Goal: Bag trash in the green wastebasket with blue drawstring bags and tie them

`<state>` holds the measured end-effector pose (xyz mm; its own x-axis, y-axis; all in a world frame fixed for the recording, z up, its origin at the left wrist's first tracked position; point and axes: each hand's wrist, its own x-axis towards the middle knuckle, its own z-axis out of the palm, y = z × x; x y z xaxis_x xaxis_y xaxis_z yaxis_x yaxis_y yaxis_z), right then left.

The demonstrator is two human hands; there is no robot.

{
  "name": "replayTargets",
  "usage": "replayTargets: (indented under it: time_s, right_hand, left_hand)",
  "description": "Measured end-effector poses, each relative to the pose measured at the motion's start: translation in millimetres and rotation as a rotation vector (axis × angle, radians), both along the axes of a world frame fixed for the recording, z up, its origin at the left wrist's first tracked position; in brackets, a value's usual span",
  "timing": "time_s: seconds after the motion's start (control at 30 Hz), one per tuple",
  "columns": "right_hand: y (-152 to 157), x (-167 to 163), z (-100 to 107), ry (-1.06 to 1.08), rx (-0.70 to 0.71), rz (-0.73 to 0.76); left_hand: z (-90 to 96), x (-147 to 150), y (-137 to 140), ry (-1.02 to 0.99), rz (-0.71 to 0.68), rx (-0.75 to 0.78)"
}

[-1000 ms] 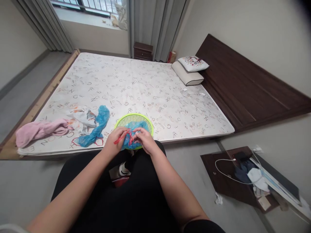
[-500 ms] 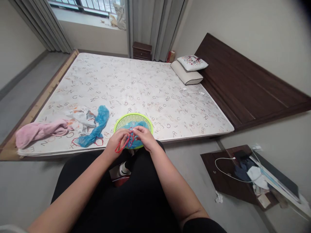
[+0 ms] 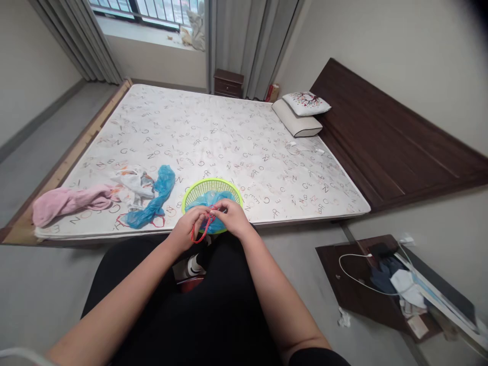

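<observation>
My left hand point(image 3: 188, 226) and my right hand point(image 3: 231, 217) meet over a yellow-green plastic basket point(image 3: 212, 184), which is at the mattress edge in front of my knees. Both pinch a red drawstring point(image 3: 201, 237), whose loop hangs down below my fingertips. Inside the basket lies a crumpled blue plastic bag point(image 3: 215, 198), partly hidden by my hands. Whether the string is joined to this bag I cannot tell. Left of the basket, another blue plastic bag point(image 3: 162, 190) with red string lies twisted on the mattress point(image 3: 213, 142).
Beside that bag are a white-and-orange plastic bag point(image 3: 133, 183) and a pink cloth point(image 3: 68, 203). Two pillows point(image 3: 301, 117) rest by the dark headboard point(image 3: 381, 142). At the right, a low nightstand point(image 3: 358, 290) holds a cable, a mask and papers.
The view has shifted slightly, so everything sits a little further right. My fingers have moved on the red string, and its hanging loop now lies differently.
</observation>
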<state>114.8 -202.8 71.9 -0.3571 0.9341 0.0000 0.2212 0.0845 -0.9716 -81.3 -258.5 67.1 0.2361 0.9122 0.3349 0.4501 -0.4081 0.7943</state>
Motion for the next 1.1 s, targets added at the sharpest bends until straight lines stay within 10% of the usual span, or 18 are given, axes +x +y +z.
replayTargets:
  time_s: [0.3, 0.53, 0.67, 1.1]
  right_hand:
    - [-2.1, 6.2, -3.0, 0.186, -0.062, -0.053]
    - [11.6, 34.4, -6.7, 0.505, -0.354, -0.200]
    - [25.4, 63.5, -8.4, 0.532, -0.293, -0.349]
    - [18.1, 72.1, -16.2, 0.609, -0.330, -0.558]
  left_hand:
    - [1.5, 2.6, -6.3, -0.054, -0.008, 0.002]
    - [11.0, -25.0, 10.1, -0.005, 0.183, 0.037]
    - [5.9, -52.7, 22.5, 0.047, 0.356, 0.027]
    - [-44.3, -75.5, 16.2, -0.519, 0.458, -0.459]
